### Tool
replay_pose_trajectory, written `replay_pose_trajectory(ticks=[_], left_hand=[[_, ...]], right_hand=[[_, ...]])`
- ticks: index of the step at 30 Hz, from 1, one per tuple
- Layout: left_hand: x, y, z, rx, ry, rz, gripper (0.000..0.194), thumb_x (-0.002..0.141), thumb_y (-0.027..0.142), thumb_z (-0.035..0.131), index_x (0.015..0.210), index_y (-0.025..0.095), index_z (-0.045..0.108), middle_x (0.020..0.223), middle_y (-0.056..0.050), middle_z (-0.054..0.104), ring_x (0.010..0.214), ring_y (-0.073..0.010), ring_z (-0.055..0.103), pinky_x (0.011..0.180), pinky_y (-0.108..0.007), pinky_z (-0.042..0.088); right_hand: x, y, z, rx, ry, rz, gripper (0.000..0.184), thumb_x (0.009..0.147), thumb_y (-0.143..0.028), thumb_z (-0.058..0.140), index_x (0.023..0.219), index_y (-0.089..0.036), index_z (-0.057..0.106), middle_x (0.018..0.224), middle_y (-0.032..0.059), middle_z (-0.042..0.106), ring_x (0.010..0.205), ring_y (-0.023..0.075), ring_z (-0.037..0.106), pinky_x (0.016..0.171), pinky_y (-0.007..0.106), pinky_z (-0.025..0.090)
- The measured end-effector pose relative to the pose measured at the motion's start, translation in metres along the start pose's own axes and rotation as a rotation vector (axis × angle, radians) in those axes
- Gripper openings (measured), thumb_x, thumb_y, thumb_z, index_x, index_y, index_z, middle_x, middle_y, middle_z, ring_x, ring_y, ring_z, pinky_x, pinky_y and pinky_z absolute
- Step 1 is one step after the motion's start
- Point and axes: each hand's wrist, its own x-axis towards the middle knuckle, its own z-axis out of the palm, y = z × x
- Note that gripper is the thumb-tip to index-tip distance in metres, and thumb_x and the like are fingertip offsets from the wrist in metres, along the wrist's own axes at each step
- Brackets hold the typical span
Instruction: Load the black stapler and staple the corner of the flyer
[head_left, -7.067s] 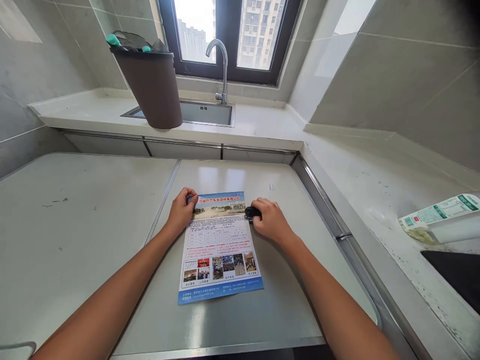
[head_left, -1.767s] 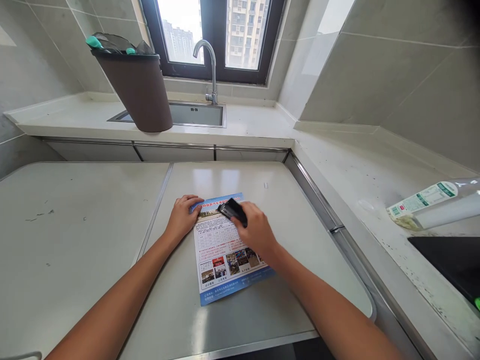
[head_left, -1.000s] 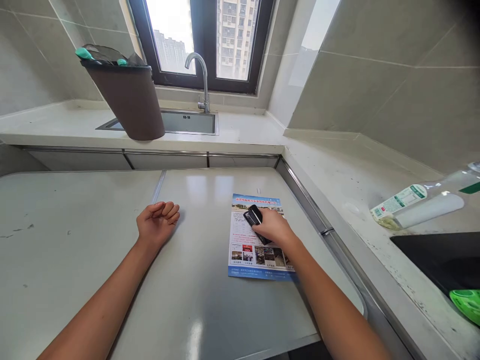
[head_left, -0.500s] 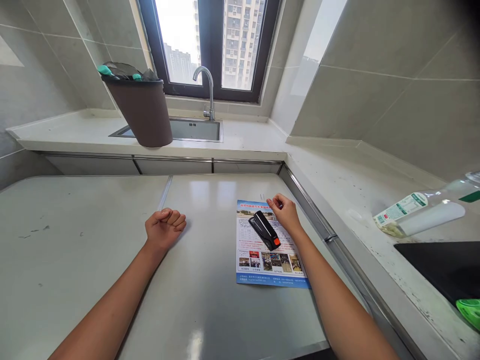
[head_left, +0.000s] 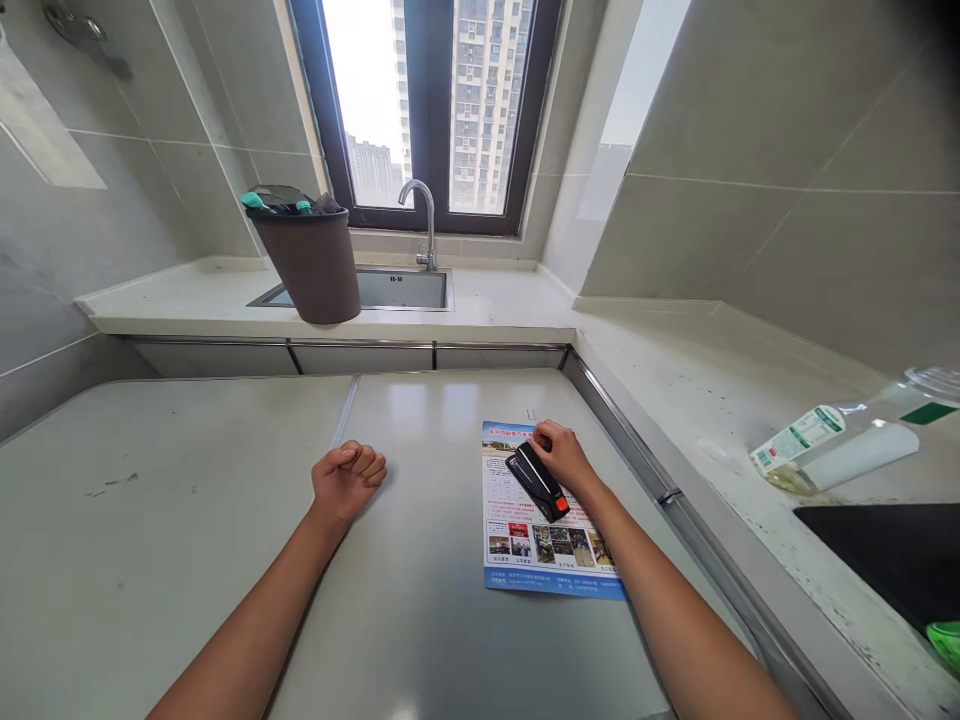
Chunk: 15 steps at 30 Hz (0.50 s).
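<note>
My left hand (head_left: pixel 349 478) rests as a closed fist on the pale tabletop (head_left: pixel 420 540), and no object shows in it. On the right, a printed flyer (head_left: pixel 504 495) with a blue border lies flat. A black stapler (head_left: pixel 536 482) with a red-orange end lies slantwise on it. The fingers of my right hand (head_left: pixel 562 455) are bent closed at the stapler's upper end and appear to grip it. They hide part of that end and the flyer's top right corner; my forearm covers its right edge.
Small thin metal bits (head_left: pixel 531 414) lie just beyond the flyer. A brown bin (head_left: pixel 311 265) stands by the sink (head_left: pixel 416 290) and faucet (head_left: pixel 430 220). The right counter (head_left: pixel 675 370) holds a clear bottle (head_left: pixel 840 440), a black panel (head_left: pixel 885 550) and a green object (head_left: pixel 945 638).
My right hand has shifted slightly left and down, with its fingers coming onto the stapler's upper end. The stapler keeps its place on the flyer. My left fist stays put; the camera has tilted up.
</note>
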Motion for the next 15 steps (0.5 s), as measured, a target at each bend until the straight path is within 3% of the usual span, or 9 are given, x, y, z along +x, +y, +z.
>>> replay_pose_trajectory(ticks=[15], left_hand=[[0.0004,-0.0016,0.0035,0.025,-0.032,-0.028,0.061,0.071,0.022,0.07,0.057,0.021,0.011,0.055,0.006,0.003,0.048,-0.0112,0.014,0.043,-0.028,0.017]], right_hand=[[-0.0007,-0.0012,0.0022,-0.013,-0.024,-0.006,0.02,0.089,-0.023,0.055,0.072,-0.022,0.047,0.077,-0.0001,0.056,0.072,0.0166,0.051,0.068,0.028,0.034]])
